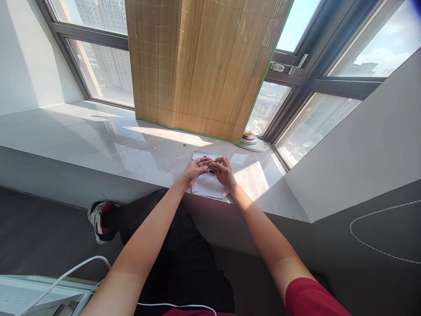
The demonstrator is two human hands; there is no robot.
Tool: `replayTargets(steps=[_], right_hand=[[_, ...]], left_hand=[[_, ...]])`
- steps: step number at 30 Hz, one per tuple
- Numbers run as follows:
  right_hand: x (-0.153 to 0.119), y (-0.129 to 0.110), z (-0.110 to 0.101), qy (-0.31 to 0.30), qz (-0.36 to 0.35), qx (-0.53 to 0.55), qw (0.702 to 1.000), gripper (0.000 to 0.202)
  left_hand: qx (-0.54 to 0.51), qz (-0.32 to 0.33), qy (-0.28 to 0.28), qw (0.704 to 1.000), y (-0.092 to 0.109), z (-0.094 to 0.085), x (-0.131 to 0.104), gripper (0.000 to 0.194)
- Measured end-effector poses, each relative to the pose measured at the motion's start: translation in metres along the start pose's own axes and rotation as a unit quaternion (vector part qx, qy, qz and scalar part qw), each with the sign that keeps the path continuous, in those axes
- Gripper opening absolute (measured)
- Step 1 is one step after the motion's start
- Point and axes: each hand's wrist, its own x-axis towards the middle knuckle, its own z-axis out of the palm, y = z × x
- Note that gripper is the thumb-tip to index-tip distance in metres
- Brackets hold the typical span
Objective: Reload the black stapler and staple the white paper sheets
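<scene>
My left hand (194, 170) and my right hand (225, 172) meet over white paper (208, 188) on the window ledge. The fingers of both are bent and drawn together, with the fingertips nearly touching. Between and behind them shows a small dark object (211, 170), mostly covered by the fingers, so its kind is unclear. Both hands appear to pinch at it, though the fingertips are too small to make out exactly. The paper reaches the ledge's front edge below my wrists.
A bamboo blind (204, 66) hangs before the windows down to the pale tiled ledge (82, 136). A stack of round flat pieces (251, 139) lies in the right corner. A white cable (66, 275) runs at lower left, and a beaded cord (362, 239) hangs at right.
</scene>
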Motion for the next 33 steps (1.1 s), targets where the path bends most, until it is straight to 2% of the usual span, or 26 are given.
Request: replayTargets(steps=[8,12,25,33], right_hand=[[-0.002,0.009,0.003,0.008,0.0,-0.042,0.999,0.019],[-0.003,0.012,0.003,0.019,-0.003,-0.047,0.999,0.02],[-0.003,0.01,0.001,0.024,-0.002,-0.016,1.0,0.019],[-0.002,0.008,0.0,0.011,0.017,0.019,1.0,0.028]], left_hand=[[-0.063,-0.023,-0.041,0.997,0.01,-0.004,-0.003,0.041],[-0.076,-0.031,-0.045,0.996,0.012,-0.004,-0.005,0.039],[-0.068,-0.032,-0.066,0.995,0.012,-0.01,-0.004,0.042],[-0.085,-0.026,-0.068,0.994,0.013,-0.01,-0.004,0.039]])
